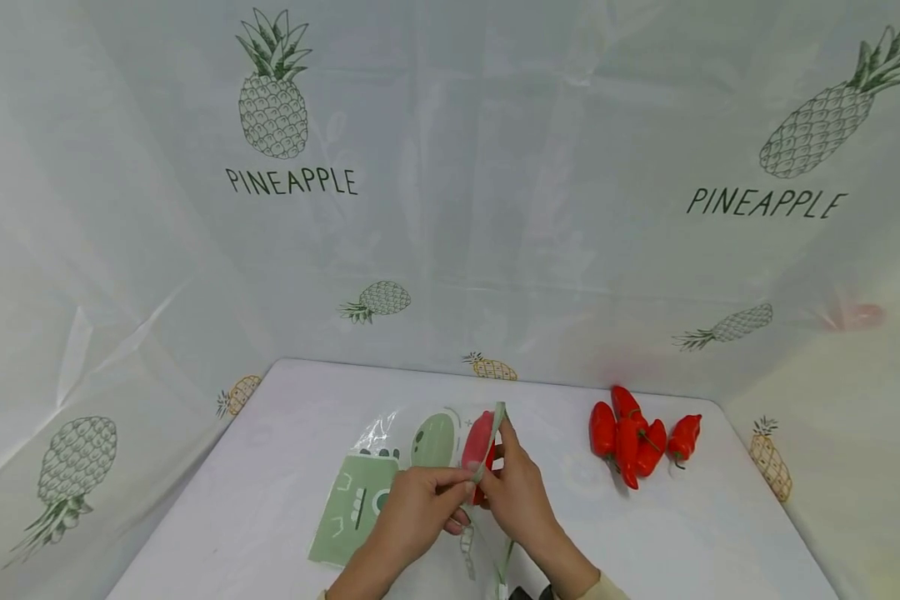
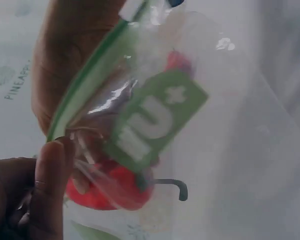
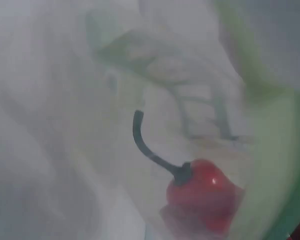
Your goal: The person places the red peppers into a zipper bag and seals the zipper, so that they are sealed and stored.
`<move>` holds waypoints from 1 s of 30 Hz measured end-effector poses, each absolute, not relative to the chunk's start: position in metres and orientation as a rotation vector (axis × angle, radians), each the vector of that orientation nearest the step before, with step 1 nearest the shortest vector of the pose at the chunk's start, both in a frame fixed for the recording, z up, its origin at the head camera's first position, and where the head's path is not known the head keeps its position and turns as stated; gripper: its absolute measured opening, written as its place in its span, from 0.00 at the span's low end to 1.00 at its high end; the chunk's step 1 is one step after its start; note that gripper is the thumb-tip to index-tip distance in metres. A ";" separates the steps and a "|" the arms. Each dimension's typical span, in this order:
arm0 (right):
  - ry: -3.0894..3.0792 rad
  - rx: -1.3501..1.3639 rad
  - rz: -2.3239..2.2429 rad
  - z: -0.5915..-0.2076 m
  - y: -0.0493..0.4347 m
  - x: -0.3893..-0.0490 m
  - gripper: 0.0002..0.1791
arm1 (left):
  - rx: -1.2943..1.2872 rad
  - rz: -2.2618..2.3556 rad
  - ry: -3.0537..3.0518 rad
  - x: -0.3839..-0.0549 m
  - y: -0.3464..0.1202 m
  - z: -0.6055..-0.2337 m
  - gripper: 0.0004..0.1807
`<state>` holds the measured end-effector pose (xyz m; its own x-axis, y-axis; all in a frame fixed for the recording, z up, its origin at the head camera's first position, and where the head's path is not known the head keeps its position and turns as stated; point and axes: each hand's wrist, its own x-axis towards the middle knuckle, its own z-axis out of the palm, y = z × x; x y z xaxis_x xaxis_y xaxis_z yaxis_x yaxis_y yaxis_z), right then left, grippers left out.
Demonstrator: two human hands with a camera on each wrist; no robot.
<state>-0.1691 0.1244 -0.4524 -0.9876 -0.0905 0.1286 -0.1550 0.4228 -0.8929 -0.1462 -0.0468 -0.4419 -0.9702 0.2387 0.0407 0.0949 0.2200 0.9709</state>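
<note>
Between both hands is a clear zip bag (image 2: 225, 130) with a green strip along its mouth and green print. My left hand (image 1: 420, 504) pinches that strip between thumb and finger. My right hand (image 1: 521, 492) is at the other side of the mouth, its fingers curled round a red pepper (image 2: 122, 192) and against the bag edge. Through the film in the head view, the pepper (image 1: 477, 442) looks paler. Its curved dark stem shows in both wrist views. A smaller red patch (image 2: 179, 62) shows behind the film, its kind blurred.
Several red peppers (image 1: 627, 437) lie at the right of the white table (image 1: 307, 400), with one more pepper (image 1: 684, 437) apart from them. Left of my hands lies a flat green cartoon-printed piece (image 1: 352, 508). A pineapple-print sheet (image 1: 495, 208) hangs behind the table.
</note>
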 end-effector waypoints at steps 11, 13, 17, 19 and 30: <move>-2.714 0.304 1.632 -0.453 0.130 -0.167 0.47 | 0.248 2.063 2.240 -0.159 -0.053 -0.442 0.16; -2.730 0.309 1.617 -0.453 0.132 -0.168 0.48 | 0.253 2.076 2.216 -0.159 -0.053 -0.442 0.16; -2.749 0.304 1.592 -0.455 0.133 -0.170 0.48 | 0.252 2.086 2.196 -0.160 -0.053 -0.442 0.16; -2.753 0.302 1.576 -0.455 0.133 -0.171 0.48 | 0.241 2.093 2.195 -0.160 -0.054 -0.442 0.16; -2.744 0.260 1.524 -0.456 0.132 -0.171 0.47 | 0.212 2.101 2.224 -0.161 -0.055 -0.442 0.15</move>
<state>-0.1713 0.1317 -0.4563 -0.9863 -0.1478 0.0730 -0.1401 0.5180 -0.8438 -0.1610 -0.0553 -0.4424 -0.9877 0.1509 0.0409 0.0494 0.0530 0.9974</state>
